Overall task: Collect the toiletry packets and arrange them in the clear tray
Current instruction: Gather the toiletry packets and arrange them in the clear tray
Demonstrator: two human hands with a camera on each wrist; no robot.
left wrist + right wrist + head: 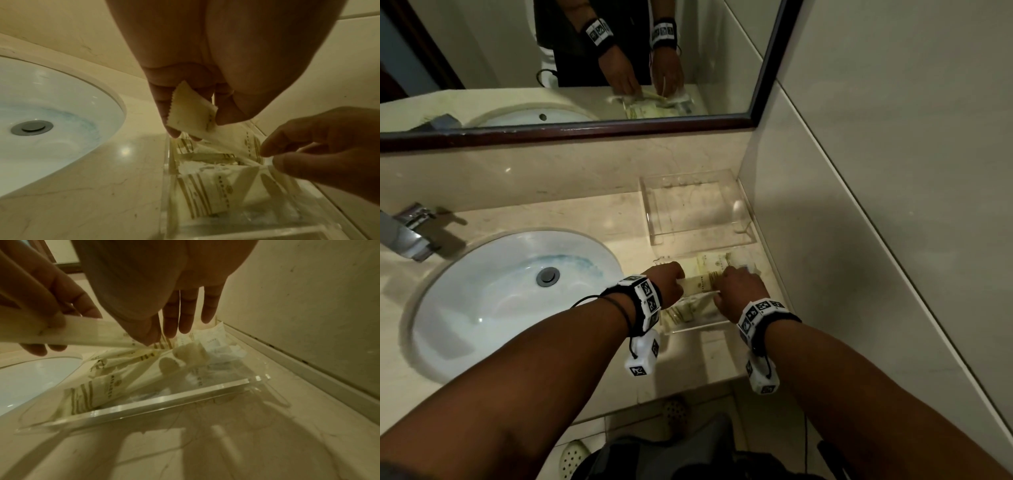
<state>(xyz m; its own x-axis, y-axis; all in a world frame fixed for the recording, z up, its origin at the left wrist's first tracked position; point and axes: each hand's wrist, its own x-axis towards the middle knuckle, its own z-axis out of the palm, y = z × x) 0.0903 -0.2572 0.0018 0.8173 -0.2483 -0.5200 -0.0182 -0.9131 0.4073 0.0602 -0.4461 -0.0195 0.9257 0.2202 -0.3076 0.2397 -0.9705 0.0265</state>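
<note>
Both hands hold one long cream toiletry packet level above the near clear tray. My left hand pinches its zigzag-cut left end between thumb and fingers. At the other end my right hand pinches it with thumb and forefinger, the remaining fingers held straight. The tray holds several cream packets with brown stripes along its left side. Small white packets lie at its far end.
A second clear tray, holding nothing, stands further back against the backsplash. The white sink and chrome faucet lie to the left. The tiled wall runs close along the right; the counter edge is near.
</note>
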